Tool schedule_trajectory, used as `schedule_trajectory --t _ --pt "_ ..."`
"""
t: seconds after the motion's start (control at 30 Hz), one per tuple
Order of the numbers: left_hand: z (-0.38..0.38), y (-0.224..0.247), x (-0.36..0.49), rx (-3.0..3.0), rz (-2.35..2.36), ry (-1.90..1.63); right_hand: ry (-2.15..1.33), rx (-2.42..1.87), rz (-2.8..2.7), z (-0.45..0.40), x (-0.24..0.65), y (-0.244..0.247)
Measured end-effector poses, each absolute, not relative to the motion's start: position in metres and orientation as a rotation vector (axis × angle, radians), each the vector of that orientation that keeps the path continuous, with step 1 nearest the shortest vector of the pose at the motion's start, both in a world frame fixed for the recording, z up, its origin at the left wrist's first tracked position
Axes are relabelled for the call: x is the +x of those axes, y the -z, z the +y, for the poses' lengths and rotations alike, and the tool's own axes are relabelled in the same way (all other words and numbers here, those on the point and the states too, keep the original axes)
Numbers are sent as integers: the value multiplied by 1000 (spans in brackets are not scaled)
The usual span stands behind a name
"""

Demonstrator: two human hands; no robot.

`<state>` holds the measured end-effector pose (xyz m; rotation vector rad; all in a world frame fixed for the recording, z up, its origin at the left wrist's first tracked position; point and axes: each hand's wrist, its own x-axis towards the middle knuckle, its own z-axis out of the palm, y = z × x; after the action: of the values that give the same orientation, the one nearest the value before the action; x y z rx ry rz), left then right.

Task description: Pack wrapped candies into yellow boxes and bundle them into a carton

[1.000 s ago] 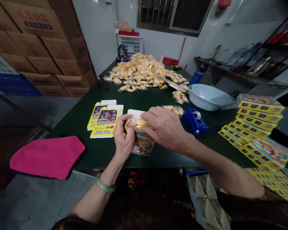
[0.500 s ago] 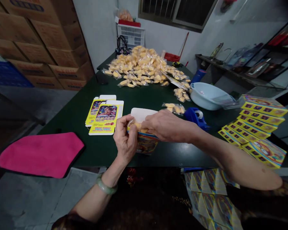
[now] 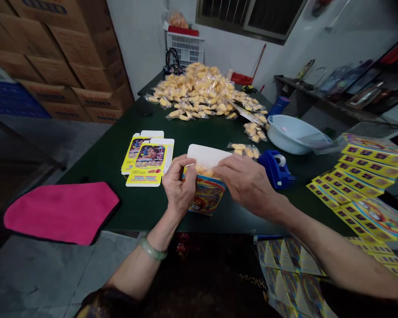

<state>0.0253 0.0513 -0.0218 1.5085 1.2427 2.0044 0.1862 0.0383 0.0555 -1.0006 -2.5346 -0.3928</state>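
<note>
Open box (image 3: 207, 194): left hand (image 3: 180, 184) clamped on its left edge; right hand (image 3: 248, 183) pinched at its right edge. Tape dispenser (image 3: 276, 170) lay right of box.

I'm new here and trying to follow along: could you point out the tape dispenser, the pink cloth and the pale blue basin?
Tape dispenser (image 3: 276, 172): head view, on its blue body.
Pink cloth (image 3: 61, 212): head view, mid-surface.
Pale blue basin (image 3: 287, 140): head view, outer wall.
</note>
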Motion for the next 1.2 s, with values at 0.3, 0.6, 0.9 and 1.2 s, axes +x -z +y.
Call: schedule_trajectory --t 0.3,0.6,0.9,1.2 --pt "43 27 15 1459 1055 -2016 -98 -838 -2682 29 190 -53" --pt "41 18 32 1004 967 -2074 -281 -975 -1576 14 212 -3" --pt "30 12 36 990 950 -1931 -1408 -834 -1189 37 204 16" --pt "33 6 29 1129 688 -1829 -1201 -803 -1263 38 189 -2"
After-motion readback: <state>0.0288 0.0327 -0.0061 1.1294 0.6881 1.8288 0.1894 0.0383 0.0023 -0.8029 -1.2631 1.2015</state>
